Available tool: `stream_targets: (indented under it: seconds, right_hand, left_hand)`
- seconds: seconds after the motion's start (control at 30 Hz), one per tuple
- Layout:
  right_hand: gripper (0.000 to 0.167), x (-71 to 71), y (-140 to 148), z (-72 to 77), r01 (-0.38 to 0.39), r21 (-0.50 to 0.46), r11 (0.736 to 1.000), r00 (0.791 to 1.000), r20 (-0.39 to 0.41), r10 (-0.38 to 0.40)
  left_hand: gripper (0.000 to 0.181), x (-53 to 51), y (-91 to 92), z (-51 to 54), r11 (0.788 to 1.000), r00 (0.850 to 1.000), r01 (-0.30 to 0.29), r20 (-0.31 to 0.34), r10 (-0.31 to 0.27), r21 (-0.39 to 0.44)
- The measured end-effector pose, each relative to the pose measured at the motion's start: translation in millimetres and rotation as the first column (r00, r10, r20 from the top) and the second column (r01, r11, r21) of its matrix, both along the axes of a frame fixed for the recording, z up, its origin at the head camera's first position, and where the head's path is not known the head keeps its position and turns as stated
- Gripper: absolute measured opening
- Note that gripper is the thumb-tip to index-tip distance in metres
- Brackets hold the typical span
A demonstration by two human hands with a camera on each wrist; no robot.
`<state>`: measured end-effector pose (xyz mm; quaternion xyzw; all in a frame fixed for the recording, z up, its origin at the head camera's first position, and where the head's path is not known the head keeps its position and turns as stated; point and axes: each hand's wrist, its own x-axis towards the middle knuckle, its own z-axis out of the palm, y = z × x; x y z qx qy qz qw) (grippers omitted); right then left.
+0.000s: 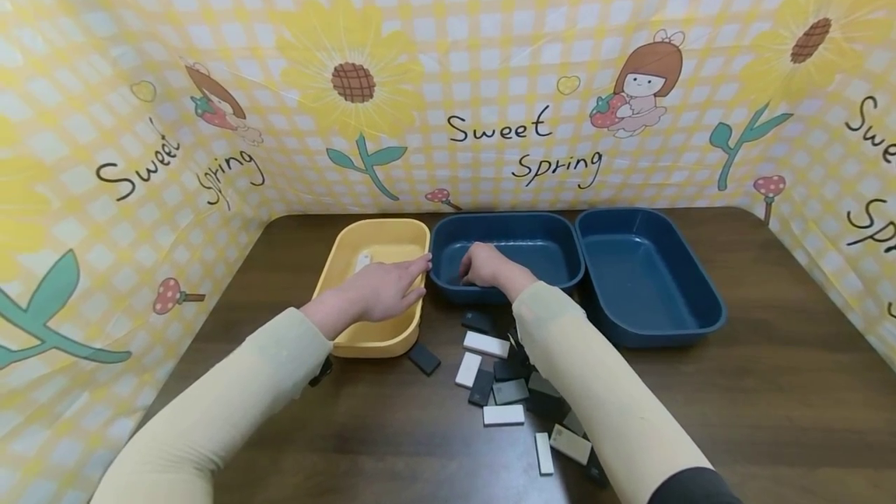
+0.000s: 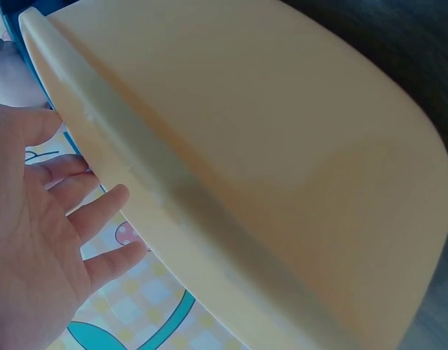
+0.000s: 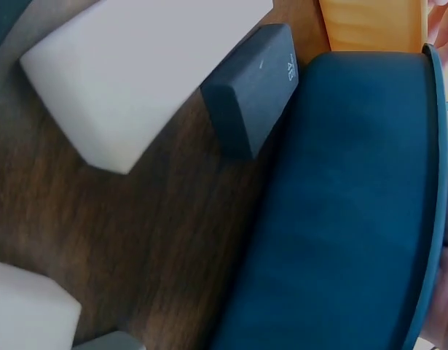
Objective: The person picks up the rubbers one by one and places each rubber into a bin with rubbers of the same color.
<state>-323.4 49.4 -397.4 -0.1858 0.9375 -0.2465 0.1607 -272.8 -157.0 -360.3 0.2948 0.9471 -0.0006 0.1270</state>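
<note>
My left hand [image 1: 378,290] is over the yellow tray [image 1: 325,274], its fingers extended toward the tray's right rim. In the left wrist view, the fingertips [image 2: 116,198] lie close to that rim, and nothing is between them. A small white piece [image 1: 362,261] lies inside the yellow tray, partly behind the hand. My right hand [image 1: 484,264] reaches down into the middle blue tray [image 1: 539,243], fingers bent downward near its left end. The right wrist view hides those fingers behind the tray wall [image 3: 340,189], so whatever they hold cannot be seen.
Several small rectangular blocks lie in front of the trays, including a white block [image 1: 486,344], a grey block [image 1: 511,391] and a dark block [image 1: 424,359]. One dark block [image 3: 256,87] bears printed marks. Another blue tray [image 1: 651,278] stands at the right. A patterned cloth [image 1: 420,22] hangs behind.
</note>
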Motion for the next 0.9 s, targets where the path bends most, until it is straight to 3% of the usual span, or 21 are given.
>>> stream_targets:
  seconds: [0.43,0.73,0.9]
  right_hand:
    - [0.015,0.4,2,4.1,-0.049,0.039,0.998,0.999,0.008,0.049]
    - [0.022,5.8,15,12.9,0.010,0.035,0.999,1.000,-0.005,-0.010]
    - [0.023,11.4,26,24.1,0.038,0.031,0.999,0.998,-0.060,-0.036]
  left_hand:
    - [0.064,2.2,0.5,-0.6,1.000,1.000,-0.002,-0.007,0.002,0.019]
    - [0.064,3.1,2.9,-1.6,0.999,0.999,-0.047,0.022,0.047,0.027]
    - [0.064,4.1,1.9,-1.1,0.999,0.999,-0.036,0.013,0.035,0.032]
